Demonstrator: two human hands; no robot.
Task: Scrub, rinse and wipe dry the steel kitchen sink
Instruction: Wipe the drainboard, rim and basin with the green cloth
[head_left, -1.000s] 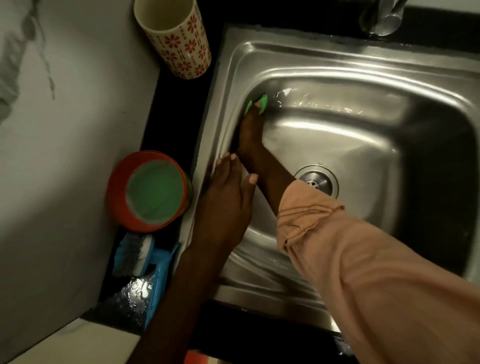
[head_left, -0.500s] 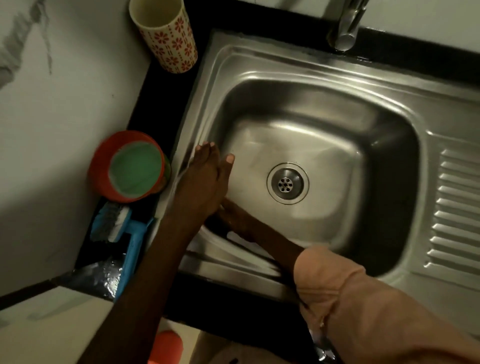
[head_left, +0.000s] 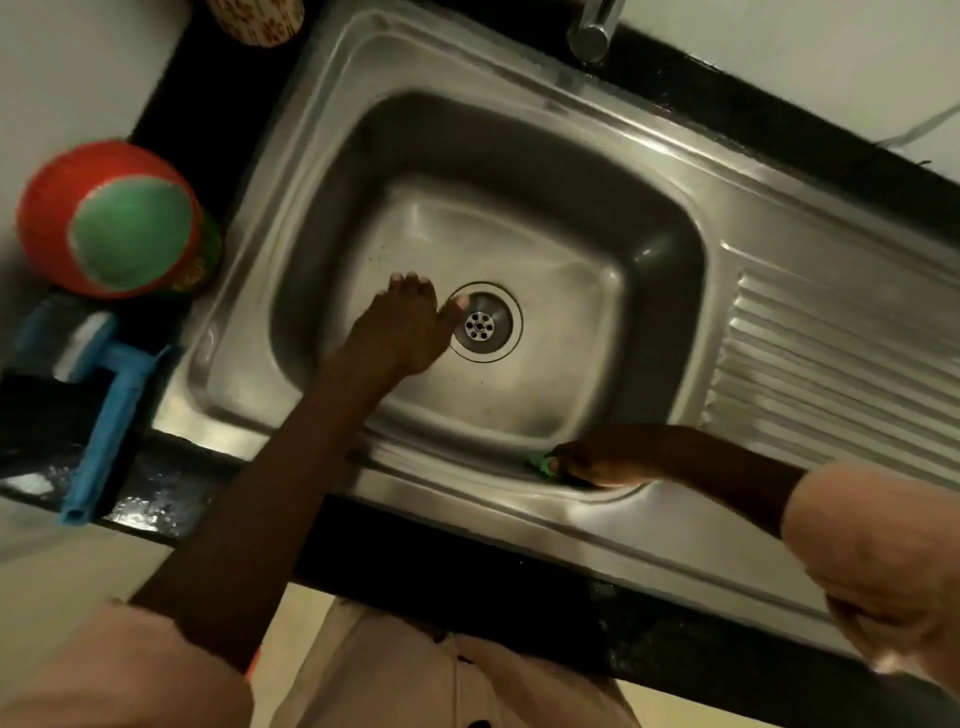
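Note:
The steel sink (head_left: 519, 130) fills the middle of the head view, with its round drain (head_left: 485, 322) in the basin floor and a ribbed draining board (head_left: 841, 364) on the right. My left hand (head_left: 405, 332) reaches over the basin with straight fingers, its tips just left of the drain. My right hand (head_left: 602, 460) is at the near inner wall of the basin, near the right corner, and grips a green scrub pad (head_left: 543, 464) of which only a small edge shows. The tap (head_left: 592, 26) stands at the top.
On the black counter left of the sink stand an orange tub (head_left: 111, 218) with green paste, a blue-handled brush (head_left: 104, 410) and, at the top edge, a flowered cup (head_left: 257, 21). White wall runs behind and to the left.
My right hand with the green pad has swept from the far left wall along the near wall to the near right corner. My left hand left the left rim and now hovers by the drain.

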